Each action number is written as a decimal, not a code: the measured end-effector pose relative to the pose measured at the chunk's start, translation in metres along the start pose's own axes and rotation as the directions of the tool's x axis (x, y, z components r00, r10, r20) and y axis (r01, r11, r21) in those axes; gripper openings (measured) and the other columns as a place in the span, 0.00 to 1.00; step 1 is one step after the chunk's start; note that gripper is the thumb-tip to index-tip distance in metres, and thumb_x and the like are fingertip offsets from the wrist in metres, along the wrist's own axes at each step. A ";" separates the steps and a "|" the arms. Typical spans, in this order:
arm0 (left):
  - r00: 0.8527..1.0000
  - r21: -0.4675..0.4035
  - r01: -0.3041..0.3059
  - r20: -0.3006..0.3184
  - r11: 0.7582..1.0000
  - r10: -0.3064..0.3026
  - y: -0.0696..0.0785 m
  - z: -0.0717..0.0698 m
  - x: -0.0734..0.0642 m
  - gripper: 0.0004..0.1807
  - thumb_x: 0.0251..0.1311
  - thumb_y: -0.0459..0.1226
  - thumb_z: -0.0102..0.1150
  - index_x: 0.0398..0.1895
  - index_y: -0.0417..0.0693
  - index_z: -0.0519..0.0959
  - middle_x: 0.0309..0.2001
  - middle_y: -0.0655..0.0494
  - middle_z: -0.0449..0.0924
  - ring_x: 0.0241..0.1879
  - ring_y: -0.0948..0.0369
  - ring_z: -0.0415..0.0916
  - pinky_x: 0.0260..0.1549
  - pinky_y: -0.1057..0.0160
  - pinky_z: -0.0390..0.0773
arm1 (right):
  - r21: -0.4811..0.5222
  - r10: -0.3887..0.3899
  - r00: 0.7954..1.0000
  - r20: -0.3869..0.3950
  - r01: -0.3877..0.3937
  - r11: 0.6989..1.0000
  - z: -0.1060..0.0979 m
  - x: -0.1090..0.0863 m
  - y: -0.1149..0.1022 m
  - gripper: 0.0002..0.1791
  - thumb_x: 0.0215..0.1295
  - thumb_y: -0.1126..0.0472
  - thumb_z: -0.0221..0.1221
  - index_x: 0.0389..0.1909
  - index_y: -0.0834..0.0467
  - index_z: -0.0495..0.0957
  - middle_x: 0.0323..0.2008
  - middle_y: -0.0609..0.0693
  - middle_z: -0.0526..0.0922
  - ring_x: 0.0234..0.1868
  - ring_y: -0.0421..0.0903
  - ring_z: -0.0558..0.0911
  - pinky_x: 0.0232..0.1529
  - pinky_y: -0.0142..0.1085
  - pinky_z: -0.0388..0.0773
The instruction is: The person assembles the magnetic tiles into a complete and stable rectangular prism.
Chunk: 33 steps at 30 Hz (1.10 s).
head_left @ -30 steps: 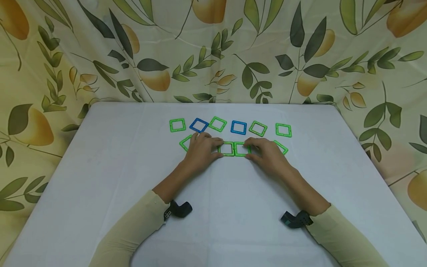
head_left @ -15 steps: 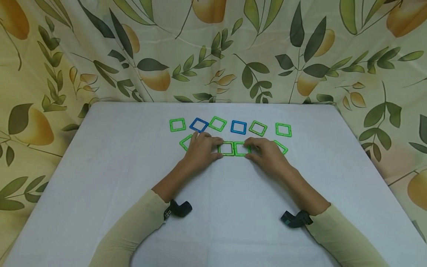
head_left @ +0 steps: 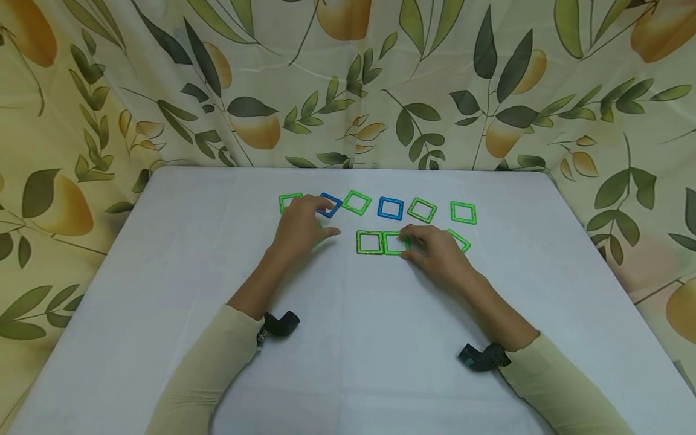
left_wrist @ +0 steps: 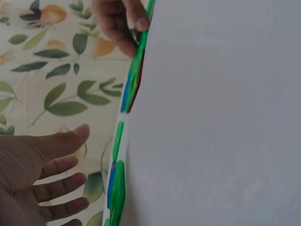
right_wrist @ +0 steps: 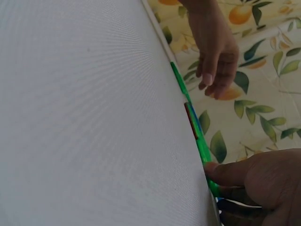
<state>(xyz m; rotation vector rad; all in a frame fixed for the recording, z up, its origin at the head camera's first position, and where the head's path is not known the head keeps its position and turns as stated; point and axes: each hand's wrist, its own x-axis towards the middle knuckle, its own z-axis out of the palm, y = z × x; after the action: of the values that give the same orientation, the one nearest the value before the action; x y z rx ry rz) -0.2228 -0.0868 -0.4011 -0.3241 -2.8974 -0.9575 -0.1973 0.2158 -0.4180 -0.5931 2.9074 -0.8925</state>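
Observation:
Two green square magnetic tile frames lie edge to edge mid-table: a left one (head_left: 370,252) and a right one (head_left: 385,243). My right hand (head_left: 437,254) pinches the right-hand frame between thumb and fingers; in the right wrist view the thumb presses on a green edge (right_wrist: 204,153). Off to the left, my left hand (head_left: 298,225) hovers with fingers spread and thumb apart, holding nothing. It partly covers a green frame (head_left: 290,196), a blue frame (head_left: 336,209) and another green one below them. In the left wrist view its palm and separated fingers show.
Farther back lie a tilted green frame (head_left: 367,206), a blue frame (head_left: 391,199), another green frame (head_left: 426,203) and a green one (head_left: 463,203) at the right. One more green frame (head_left: 460,237) is partly behind my right hand. A patterned curtain (head_left: 348,90) hangs behind the white table (head_left: 348,338).
My left hand has let go of the left green frame and moved left and slightly back, its fingers spreading. The joined frames and my right hand have stayed in place.

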 end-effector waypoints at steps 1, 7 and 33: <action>1.000 0.002 0.008 0.007 1.000 -0.008 -0.003 -0.002 0.001 0.28 0.54 0.44 0.83 0.57 0.46 0.86 0.52 0.48 0.86 0.57 0.50 0.77 0.56 0.45 0.74 | -0.003 -0.002 1.000 -0.002 0.002 1.000 0.000 0.000 0.001 0.18 0.67 0.62 0.72 0.56 0.58 0.84 0.62 0.56 0.83 0.69 0.58 0.76 0.68 0.56 0.69; 0.994 0.016 0.092 0.051 0.996 -0.093 -0.014 -0.008 0.002 0.30 0.51 0.45 0.84 0.56 0.44 0.85 0.48 0.47 0.85 0.51 0.51 0.80 0.52 0.46 0.76 | -0.007 0.005 1.000 -0.010 -0.005 1.000 0.001 -0.001 0.002 0.18 0.66 0.62 0.72 0.56 0.58 0.85 0.62 0.55 0.83 0.68 0.58 0.76 0.68 0.56 0.70; 0.967 -0.056 0.177 0.196 0.983 -0.163 -0.029 -0.007 0.004 0.42 0.46 0.38 0.87 0.65 0.35 0.76 0.54 0.41 0.78 0.56 0.48 0.73 0.55 0.51 0.76 | -0.001 0.031 1.000 -0.008 -0.031 1.000 0.002 -0.001 0.000 0.19 0.66 0.63 0.72 0.58 0.58 0.84 0.64 0.55 0.82 0.71 0.58 0.73 0.70 0.56 0.67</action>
<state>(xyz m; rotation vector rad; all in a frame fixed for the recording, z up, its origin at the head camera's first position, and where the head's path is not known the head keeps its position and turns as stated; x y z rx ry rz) -0.2326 -0.1132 -0.4117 -0.1822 -3.1117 -1.1176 -0.1962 0.2149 -0.4194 -0.5450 2.9158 -0.8922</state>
